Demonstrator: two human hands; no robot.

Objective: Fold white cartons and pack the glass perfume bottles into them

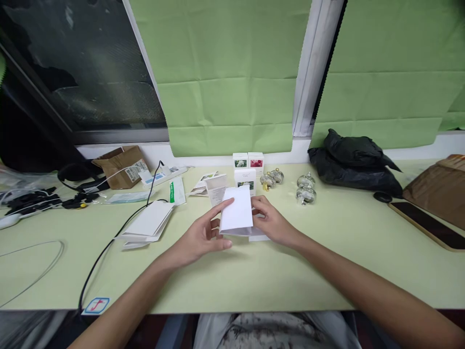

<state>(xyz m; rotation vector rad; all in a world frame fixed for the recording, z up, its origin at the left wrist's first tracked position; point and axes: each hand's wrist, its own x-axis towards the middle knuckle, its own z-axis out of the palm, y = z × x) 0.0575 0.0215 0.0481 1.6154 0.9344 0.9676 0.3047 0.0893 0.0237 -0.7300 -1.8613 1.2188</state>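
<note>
A plain white paper carton (236,211), its near end gaping, is held up over the table between my two hands. My left hand (198,237) has its index finger along the carton's left side, the thumb stretched out below. On the right side, the bent fingers of my right hand (274,220) grip the carton's edge; their tips are partly hidden. A white flap or sheet (258,238) shows beneath. Just behind stands a small white box with a flower picture (244,175), with two similar ones, green-pictured (240,160) and pink-pictured (256,161), at the wall.
Flattened white cartons (147,224) lie stacked at left, near a black cable (109,242). Printed cardboard pieces (203,185) rest behind my left hand. Silvery ball ornaments (306,189) sit behind my right. A brown box (121,167), black bag (354,162) and phone (430,225) lie farther out.
</note>
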